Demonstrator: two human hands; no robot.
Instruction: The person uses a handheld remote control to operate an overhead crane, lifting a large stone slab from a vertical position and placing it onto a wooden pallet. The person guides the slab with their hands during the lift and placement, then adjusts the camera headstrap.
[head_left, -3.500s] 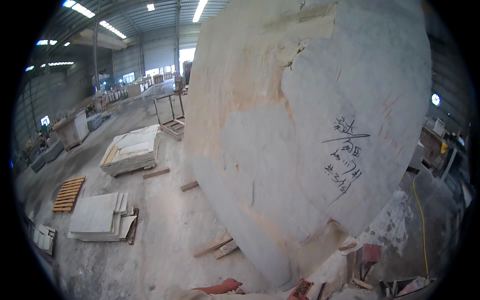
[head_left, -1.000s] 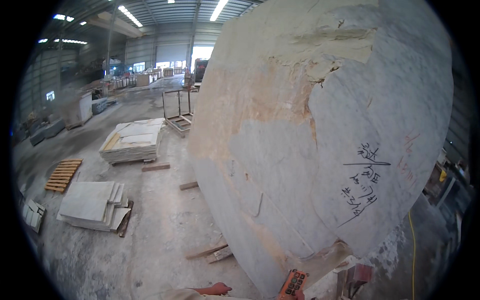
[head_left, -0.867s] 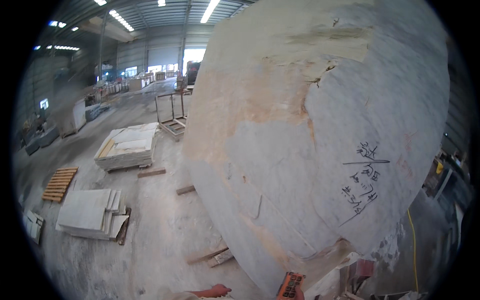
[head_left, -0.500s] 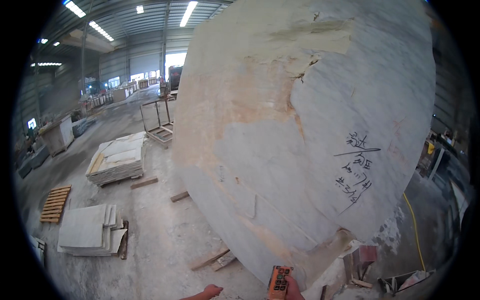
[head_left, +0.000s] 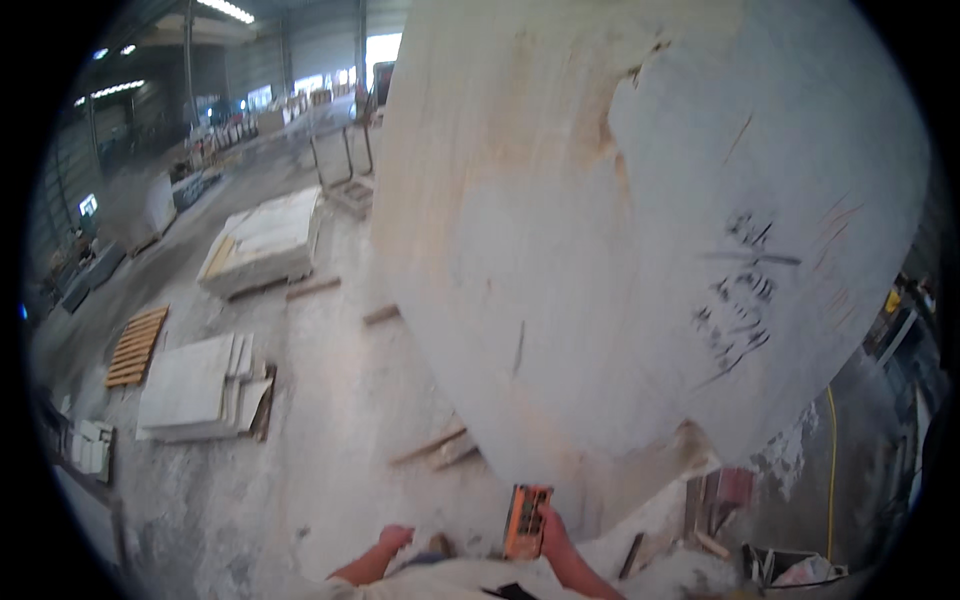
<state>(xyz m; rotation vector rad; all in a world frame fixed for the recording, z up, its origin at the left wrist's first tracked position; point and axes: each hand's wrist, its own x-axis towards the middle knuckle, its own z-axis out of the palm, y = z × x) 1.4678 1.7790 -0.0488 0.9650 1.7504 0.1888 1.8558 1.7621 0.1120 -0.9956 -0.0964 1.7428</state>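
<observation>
Orange remote control [head_left: 523,522] sits at lower middle, buttons facing the wearer, its top appearing just in front of the big slab's lower edge; whether the two touch cannot be told. Reading left to right: slatted wooden pallet [head_left: 137,346] on the floor, then the low stack of pale sheets [head_left: 185,385], its right side stepped and uneven; a knock there could plausibly slide the upper sheets. Farther back, the thicker stack [head_left: 262,240], with a loose timber [head_left: 313,289] near it: judged a trip point for anyone stepping that way. Left hand [head_left: 397,536] is low and carries nothing visible; blur hides whether its fingers are spread or curled. If it reached forward to the stone, a shift of the slab could pinch it. Right of it, short timbers [head_left: 430,447] lie beside the slab's lower left edge; they could roll or catch underfoot. Right hand [head_left: 555,525]: grip wrapped around the remote's right side, thumb near the buttons. Likely fault: an unintended press from a tightened grip, or a drop from a loosened one. Behind rises the marked stone slab [head_left: 580,300]; its top is out of view, so support cannot be judged. Should it swing or tip, the wearer stands close. The rusty gap at its lower edge looks a likely place for chipping. Far right, a yellow hose [head_left: 831,480] on the floor could snag a foot.
</observation>
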